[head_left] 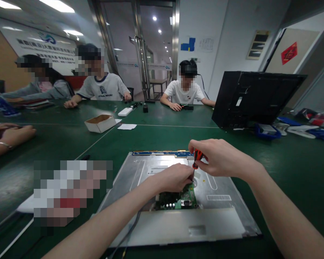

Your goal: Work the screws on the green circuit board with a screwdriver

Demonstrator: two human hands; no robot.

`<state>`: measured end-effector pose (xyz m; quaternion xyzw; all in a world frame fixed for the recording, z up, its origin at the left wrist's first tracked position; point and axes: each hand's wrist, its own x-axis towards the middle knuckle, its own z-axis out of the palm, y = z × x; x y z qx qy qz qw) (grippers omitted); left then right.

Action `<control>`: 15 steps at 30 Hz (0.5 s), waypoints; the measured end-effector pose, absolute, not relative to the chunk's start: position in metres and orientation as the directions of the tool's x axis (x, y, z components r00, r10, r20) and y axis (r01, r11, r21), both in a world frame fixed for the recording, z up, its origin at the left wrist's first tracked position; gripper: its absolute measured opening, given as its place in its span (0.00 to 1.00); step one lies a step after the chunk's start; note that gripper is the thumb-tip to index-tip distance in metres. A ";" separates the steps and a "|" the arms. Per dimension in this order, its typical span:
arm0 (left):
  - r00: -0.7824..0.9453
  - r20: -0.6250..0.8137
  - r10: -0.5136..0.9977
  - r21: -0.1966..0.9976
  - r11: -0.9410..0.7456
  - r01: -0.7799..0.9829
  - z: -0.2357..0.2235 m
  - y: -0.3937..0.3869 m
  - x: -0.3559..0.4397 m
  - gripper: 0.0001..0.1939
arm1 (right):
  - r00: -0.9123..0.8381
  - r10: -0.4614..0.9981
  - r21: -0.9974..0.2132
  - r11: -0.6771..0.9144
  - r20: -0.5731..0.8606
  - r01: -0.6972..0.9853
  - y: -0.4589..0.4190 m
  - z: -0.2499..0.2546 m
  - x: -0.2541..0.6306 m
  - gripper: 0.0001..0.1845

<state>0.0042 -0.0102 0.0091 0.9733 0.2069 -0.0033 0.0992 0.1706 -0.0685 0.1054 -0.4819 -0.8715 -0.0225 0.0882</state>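
My right hand (218, 156) grips a red and black screwdriver (197, 158), its shaft pointing down. My left hand (175, 178) is closed beside the lower end of the shaft, fingers pressed together; whatever they pinch is hidden. Both hands are over a green circuit board (189, 197) with a connector at its front edge, partly covered by my left hand. The board sits on the metal back of a flat display panel (221, 208), which lies on the table. A blue circuit strip (162, 154) runs along the panel's far edge.
The green table (162, 135) holds an open cardboard box (100, 123), a white paper (126, 126) and a black monitor housing (255, 99) at the right. Grey cables (133, 226) cross the panel's front left. Several people sit around; another person's hands (13, 138) rest at left.
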 end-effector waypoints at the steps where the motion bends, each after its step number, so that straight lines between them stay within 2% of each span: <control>1: 0.913 -0.050 0.405 0.189 -0.894 0.406 0.009 -0.010 0.004 0.04 | -0.519 0.836 -0.035 0.533 0.179 0.845 -0.068 0.105 0.171 0.10; 6: 0.901 -0.049 0.432 0.193 -0.881 0.433 0.006 -0.010 0.005 0.03 | -0.472 0.862 0.058 0.470 0.186 0.881 -0.065 0.104 0.171 0.06; 15: 0.891 -0.062 0.450 0.215 -0.866 0.452 0.003 -0.009 0.006 0.02 | -0.484 0.858 0.003 0.491 0.174 0.871 -0.068 0.107 0.170 0.06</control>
